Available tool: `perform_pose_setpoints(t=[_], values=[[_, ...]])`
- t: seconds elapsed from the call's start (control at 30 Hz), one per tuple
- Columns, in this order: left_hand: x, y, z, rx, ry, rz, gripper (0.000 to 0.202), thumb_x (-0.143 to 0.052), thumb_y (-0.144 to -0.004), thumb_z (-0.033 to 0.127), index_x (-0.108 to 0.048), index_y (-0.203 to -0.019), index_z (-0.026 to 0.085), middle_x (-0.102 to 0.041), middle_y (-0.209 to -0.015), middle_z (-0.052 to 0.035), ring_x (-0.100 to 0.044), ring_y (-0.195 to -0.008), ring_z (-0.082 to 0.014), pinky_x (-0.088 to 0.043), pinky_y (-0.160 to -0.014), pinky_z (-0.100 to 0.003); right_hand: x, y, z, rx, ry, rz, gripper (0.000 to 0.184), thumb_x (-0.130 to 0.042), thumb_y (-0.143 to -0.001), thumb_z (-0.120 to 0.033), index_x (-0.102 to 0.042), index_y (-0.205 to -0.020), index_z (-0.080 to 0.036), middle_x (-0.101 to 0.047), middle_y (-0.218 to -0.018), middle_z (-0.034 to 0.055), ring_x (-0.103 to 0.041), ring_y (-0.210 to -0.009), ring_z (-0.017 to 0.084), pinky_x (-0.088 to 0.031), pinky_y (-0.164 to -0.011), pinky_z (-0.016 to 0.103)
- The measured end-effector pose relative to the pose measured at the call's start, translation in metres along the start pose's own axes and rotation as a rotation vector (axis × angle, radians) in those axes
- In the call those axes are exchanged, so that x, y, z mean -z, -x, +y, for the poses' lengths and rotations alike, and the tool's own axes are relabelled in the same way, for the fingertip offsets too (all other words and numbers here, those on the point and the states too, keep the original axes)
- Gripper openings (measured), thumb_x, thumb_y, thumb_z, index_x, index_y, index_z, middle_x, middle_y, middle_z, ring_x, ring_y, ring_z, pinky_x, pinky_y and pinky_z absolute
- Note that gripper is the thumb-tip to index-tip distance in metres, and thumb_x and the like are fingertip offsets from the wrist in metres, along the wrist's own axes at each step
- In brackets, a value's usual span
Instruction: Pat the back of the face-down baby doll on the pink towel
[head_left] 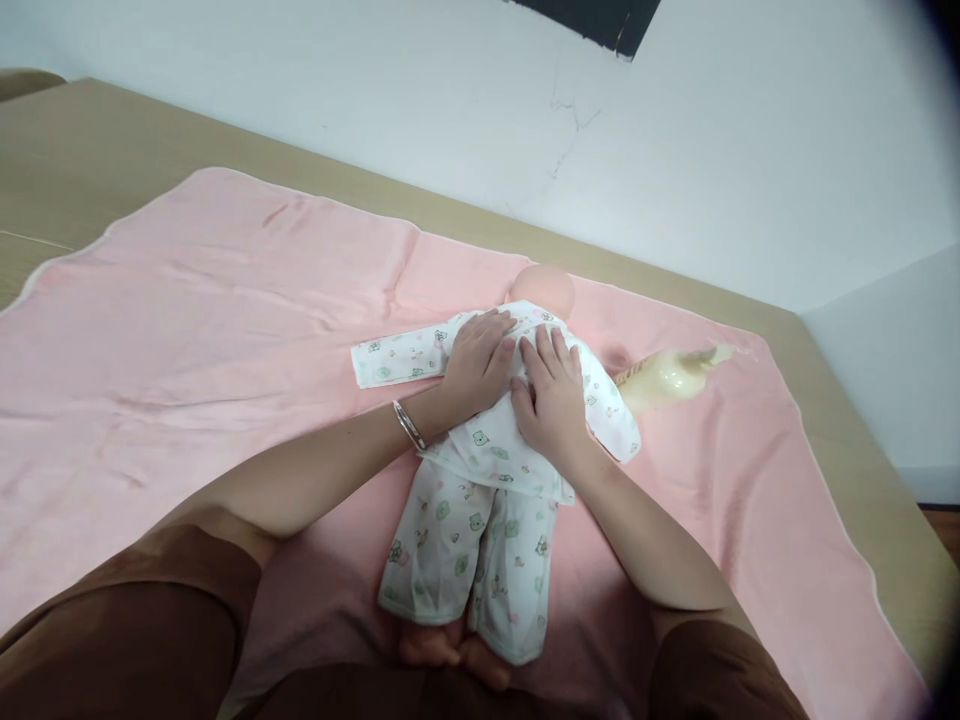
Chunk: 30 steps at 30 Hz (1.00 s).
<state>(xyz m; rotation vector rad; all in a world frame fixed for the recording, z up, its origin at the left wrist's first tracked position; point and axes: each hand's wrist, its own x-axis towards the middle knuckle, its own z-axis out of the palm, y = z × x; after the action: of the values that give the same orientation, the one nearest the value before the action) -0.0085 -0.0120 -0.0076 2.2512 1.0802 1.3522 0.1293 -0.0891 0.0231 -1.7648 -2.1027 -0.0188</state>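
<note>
A baby doll lies stretched out before me, its bare head (543, 288) at the far end. It wears a white patterned top (499, 450) and matching trousers (442, 545), with its feet (431, 645) showing below the cuffs. My left hand (480, 360) rests flat on the upper left of the top, fingers stretched. Beside it, my right hand (553, 395) lies on the upper right with its fingers somewhat apart. Neither hand grips anything. I cannot tell whether the doll faces up or down. Both of its hands are hidden.
Under the doll spreads a wrinkled pink blanket (225, 300) on a wooden table (135, 130). A baby bottle (667, 376) with cream-coloured contents lies on its side right of the doll's sleeve. Behind the table rises a white wall (420, 120) with a dark panel (600, 20).
</note>
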Motion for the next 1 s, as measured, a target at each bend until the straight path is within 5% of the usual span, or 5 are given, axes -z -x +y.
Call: perform_pose_setpoints(t=[0.67,0.87,1.0], values=[[0.001,-0.002,0.001,0.030,0.022,-0.028,0.047,-0.028,-0.104,0.040,-0.063,-0.122,0.015,-0.065,-0.133,-0.0141,-0.054,-0.132,-0.0251,-0.040,-0.117,-0.048,0.008,-0.001,-0.010,-0.027,0.047,-0.051,0.056,-0.039,-0.097,-0.026,-0.039,-0.152,-0.013,-0.023,-0.167,0.0154,-0.013,-0.157,0.035,-0.017,-0.123,0.064],[0.004,-0.007,0.005,0.040,-0.050,-0.154,0.045,-0.036,-0.099,0.036,-0.057,-0.132,0.015,-0.058,-0.143,-0.0146,-0.047,-0.140,-0.0268,-0.031,-0.121,-0.051,0.044,-0.003,-0.002,0.031,0.076,0.052,0.055,-0.044,-0.096,-0.028,-0.041,-0.149,-0.012,-0.019,-0.167,0.0206,-0.015,-0.156,0.035,-0.018,-0.121,0.067],[0.009,-0.013,0.010,0.042,-0.130,-0.301,0.050,-0.034,-0.099,0.033,-0.050,-0.141,0.013,-0.046,-0.154,-0.0145,-0.036,-0.148,-0.0290,-0.024,-0.124,-0.052,0.083,-0.002,0.011,-0.014,0.073,0.163,0.057,-0.041,-0.098,-0.033,-0.034,-0.153,-0.020,-0.024,-0.167,0.0157,-0.021,-0.156,0.031,-0.017,-0.122,0.066]])
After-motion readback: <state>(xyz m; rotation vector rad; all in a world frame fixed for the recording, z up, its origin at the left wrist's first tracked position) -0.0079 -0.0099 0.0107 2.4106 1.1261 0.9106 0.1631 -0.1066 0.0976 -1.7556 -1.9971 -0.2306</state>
